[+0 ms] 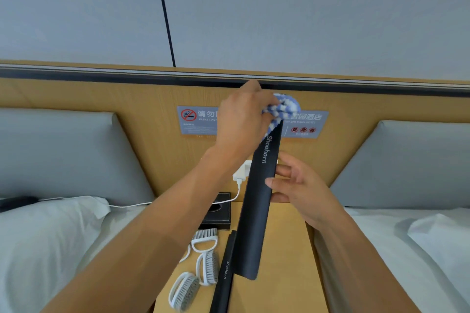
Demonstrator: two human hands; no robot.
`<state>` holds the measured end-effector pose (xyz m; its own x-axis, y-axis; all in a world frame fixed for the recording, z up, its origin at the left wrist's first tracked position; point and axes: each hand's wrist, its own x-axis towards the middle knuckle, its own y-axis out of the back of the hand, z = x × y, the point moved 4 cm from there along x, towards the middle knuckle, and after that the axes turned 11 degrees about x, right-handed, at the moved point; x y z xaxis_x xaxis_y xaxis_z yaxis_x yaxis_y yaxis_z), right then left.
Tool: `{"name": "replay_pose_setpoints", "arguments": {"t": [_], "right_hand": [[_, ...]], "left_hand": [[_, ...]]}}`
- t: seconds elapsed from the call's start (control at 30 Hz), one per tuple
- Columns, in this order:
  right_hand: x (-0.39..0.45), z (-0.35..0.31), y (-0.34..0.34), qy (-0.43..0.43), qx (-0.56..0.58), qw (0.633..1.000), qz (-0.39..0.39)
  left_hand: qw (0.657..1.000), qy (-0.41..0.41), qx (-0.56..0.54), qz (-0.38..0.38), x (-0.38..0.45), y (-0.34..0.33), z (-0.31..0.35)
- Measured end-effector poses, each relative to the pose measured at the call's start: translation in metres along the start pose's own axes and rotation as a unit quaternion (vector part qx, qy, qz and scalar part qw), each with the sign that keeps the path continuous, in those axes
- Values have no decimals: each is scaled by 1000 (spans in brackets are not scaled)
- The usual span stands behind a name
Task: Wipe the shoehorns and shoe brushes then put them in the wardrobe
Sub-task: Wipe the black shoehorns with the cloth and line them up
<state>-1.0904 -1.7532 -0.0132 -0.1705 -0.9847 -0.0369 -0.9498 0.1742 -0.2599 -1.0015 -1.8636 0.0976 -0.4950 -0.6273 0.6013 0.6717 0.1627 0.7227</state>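
1. The left hand (241,119) is bunching a blue-and-white cloth (283,108) over the raised shoehorn's (256,201) top end.
2. The right hand (300,188) is pinching its middle, nearer of the 2.
3. Its long axis is running steeply up, away from the nightstand (284,262).
4. A 2nd shoehorn (225,274) and 3 shoe brushes (207,263) are lying at the nightstand's left edge; a 4th handle is half hidden, and the wardrobe is out of view.

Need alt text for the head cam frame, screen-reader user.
A person's left hand rubs a blue-and-white cloth over the top of an upright black shoehorn, which the right hand steadies at its middle. Below, on a wooden nightstand between two beds, lie a second shoehorn and white shoe brushes.
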Motion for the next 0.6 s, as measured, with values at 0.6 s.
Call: {"name": "replay_pose_setpoints", "arguments": {"t": [0.6], "right_hand": [[14,7,18,-71,289,952,67]], "left_hand": [[985,-96,0,-140,-53,-21,-6]]}}
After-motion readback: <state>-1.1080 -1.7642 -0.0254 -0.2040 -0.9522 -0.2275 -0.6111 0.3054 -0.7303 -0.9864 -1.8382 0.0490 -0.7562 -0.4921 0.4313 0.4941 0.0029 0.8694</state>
